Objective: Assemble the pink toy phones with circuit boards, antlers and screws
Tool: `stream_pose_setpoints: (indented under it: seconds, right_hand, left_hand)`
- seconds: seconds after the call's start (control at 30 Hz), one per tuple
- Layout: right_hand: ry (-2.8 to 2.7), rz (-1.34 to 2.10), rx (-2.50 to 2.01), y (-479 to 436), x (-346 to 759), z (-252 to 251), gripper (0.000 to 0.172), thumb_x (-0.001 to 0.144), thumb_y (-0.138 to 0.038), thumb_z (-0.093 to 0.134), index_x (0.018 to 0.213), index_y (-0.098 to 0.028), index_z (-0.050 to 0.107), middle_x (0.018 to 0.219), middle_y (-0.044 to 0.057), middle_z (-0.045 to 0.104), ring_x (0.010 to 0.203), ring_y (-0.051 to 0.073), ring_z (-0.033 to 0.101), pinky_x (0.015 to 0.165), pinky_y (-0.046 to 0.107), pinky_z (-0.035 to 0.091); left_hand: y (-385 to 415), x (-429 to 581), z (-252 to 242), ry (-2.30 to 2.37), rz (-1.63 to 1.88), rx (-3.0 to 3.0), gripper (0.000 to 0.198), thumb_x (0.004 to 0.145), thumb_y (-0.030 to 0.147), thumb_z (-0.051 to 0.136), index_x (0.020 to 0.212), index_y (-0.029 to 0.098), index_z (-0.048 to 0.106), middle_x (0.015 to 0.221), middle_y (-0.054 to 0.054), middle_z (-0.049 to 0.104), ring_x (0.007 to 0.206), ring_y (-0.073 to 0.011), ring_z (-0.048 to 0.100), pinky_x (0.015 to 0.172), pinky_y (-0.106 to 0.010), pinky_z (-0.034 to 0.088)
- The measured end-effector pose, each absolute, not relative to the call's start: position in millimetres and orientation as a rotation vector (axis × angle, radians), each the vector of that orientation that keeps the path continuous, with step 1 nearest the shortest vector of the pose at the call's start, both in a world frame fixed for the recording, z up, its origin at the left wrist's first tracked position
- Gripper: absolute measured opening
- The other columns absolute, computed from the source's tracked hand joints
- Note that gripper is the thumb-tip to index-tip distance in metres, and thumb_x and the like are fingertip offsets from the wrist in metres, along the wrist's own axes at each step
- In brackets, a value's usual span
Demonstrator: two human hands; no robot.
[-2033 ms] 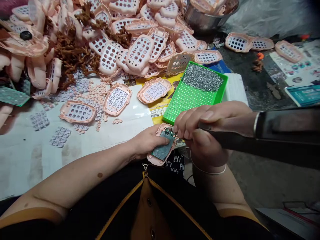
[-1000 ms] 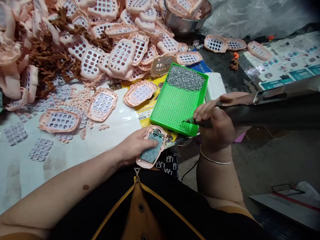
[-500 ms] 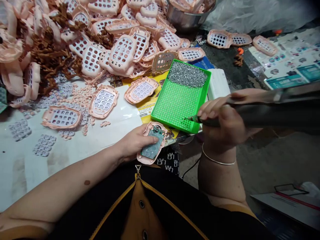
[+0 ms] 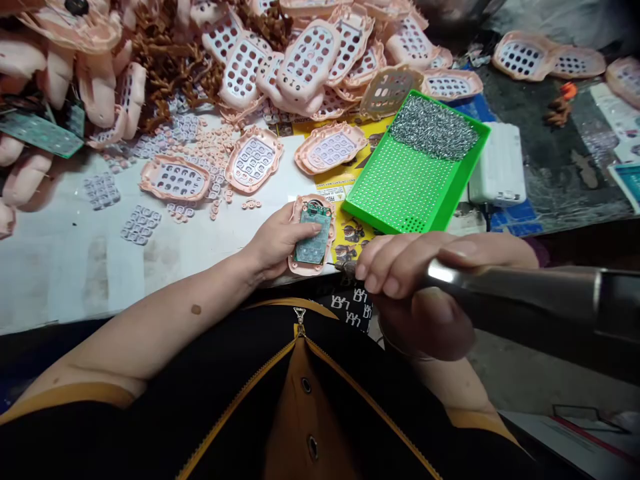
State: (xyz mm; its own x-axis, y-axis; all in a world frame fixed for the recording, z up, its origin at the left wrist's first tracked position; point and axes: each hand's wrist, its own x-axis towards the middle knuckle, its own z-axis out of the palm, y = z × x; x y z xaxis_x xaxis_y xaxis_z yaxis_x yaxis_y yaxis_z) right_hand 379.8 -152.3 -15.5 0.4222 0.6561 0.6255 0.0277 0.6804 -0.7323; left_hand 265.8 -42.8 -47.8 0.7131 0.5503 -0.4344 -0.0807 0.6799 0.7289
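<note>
Left hand (image 4: 277, 243), fingers pressed together on green circuit board (image 4: 313, 233) in pink rubber casing (image 4: 311, 269), right hand (image 4: 405, 287) curled around dark cylindrical tool (image 4: 515, 293) beside casing

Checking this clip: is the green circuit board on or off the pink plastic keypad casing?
On: the board lies inside the casing, under the left hand.

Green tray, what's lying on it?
A heap of small silver screws covers the far end of the green tray; the rest shows rows of holes. The floor under the heap is hidden.
</note>
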Motion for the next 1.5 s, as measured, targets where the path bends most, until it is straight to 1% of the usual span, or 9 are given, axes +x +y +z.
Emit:
stream_pose_setpoints:
  seconds: [0.07,0.27,0.43,0.63,0.8,0.9,1.17,1.33,1.5]
  right_hand:
    - [-1.082,0.46,-0.737,-149.1,376.5,-15.4,0.019,0.082,-0.026,0.071,0.1,-0.029,0.063,0.056,-0.007,0.052,0.042,0.012,0.052,0.042,0.029,0.05]
    - [-1.124,0.506,-0.717,-150.2,378.5,-25.5,0.032,0.084,-0.023,0.067,0.116,-0.027,0.063,0.066,-0.004,0.057,0.051,0.014,0.057,0.046,0.031,0.052]
    - [-1.102,0.54,-0.719,-149.2,377.8,-31.0,0.02,0.085,-0.023,0.065,0.105,-0.025,0.063,0.065,-0.004,0.057,0.051,0.013,0.055,0.048,0.031,0.051]
    - [-1.091,0.58,-0.725,-146.0,376.7,-27.0,0.024,0.082,-0.024,0.069,0.105,-0.027,0.062,0.061,-0.006,0.054,0.049,0.014,0.056,0.045,0.031,0.049]
    - [-1.113,0.581,-0.712,-143.1,374.1,-22.7,0.025,0.079,-0.015,0.069,0.102,-0.025,0.066,0.062,-0.004,0.059,0.047,0.015,0.056,0.039,0.032,0.047]
    - [-1.104,0.573,-0.723,-141.7,374.0,-25.0,0.019,0.078,-0.019,0.07,0.095,-0.026,0.066,0.061,-0.003,0.059,0.045,0.015,0.055,0.038,0.032,0.046]
    - [-1.171,0.507,-0.728,-136.0,378.5,-21.2,0.005,0.085,-0.028,0.064,0.088,-0.027,0.059,0.054,-0.008,0.046,0.04,0.011,0.046,0.041,0.028,0.045]
    - [-1.155,0.519,-0.749,-131.3,378.5,-22.5,0.018,0.085,-0.029,0.065,0.101,-0.033,0.059,0.054,-0.01,0.047,0.037,0.011,0.043,0.038,0.027,0.043]
    - [-1.21,0.571,-0.6,-126.4,377.3,-25.6,0.023,0.081,-0.017,0.066,0.103,-0.026,0.062,0.058,-0.007,0.051,0.041,0.011,0.049,0.037,0.027,0.045]
  left_hand:
    - [-42.2,266.2,-50.5,0.67,0.4,0.751,0.036,0.067,0.011,0.071,0.101,0.012,0.058,0.083,-0.004,0.07,0.072,-0.0164,0.066,0.08,-0.036,0.053]
    - [-41.0,265.3,-50.1,0.654,0.382,0.767,0.036,0.067,0.012,0.072,0.1,0.012,0.059,0.083,-0.004,0.069,0.072,-0.0164,0.065,0.079,-0.036,0.052]
    - [-39.9,265.6,-50.4,0.636,0.373,0.765,0.035,0.067,0.012,0.071,0.1,0.013,0.059,0.082,-0.004,0.07,0.075,-0.0177,0.066,0.079,-0.036,0.051]
    - [-38.8,265.5,-50.6,0.661,0.361,0.76,0.037,0.067,0.009,0.07,0.102,0.013,0.059,0.085,-0.003,0.068,0.076,-0.0167,0.064,0.08,-0.035,0.05]
    - [-38.5,266.2,-49.9,0.677,0.361,0.756,0.036,0.067,0.008,0.069,0.101,0.012,0.058,0.083,-0.003,0.067,0.073,-0.0156,0.063,0.074,-0.032,0.05]
    - [-38.3,267.0,-49.8,0.676,0.356,0.754,0.035,0.066,0.008,0.07,0.099,0.012,0.059,0.081,-0.003,0.067,0.071,-0.0151,0.062,0.073,-0.031,0.049]
    - [-35.5,268.7,-49.9,0.683,0.332,0.695,0.03,0.067,0.006,0.067,0.096,0.011,0.061,0.08,-0.006,0.07,0.07,-0.0179,0.065,0.076,-0.035,0.051]
    - [-34.7,268.8,-50.4,0.68,0.328,0.696,0.03,0.067,0.006,0.065,0.097,0.01,0.061,0.08,-0.007,0.07,0.071,-0.0184,0.066,0.075,-0.034,0.052]
    - [-36.4,267.3,-50.4,0.667,0.336,0.713,0.034,0.065,0.008,0.067,0.098,0.011,0.061,0.08,-0.005,0.067,0.072,-0.0167,0.065,0.075,-0.032,0.05]
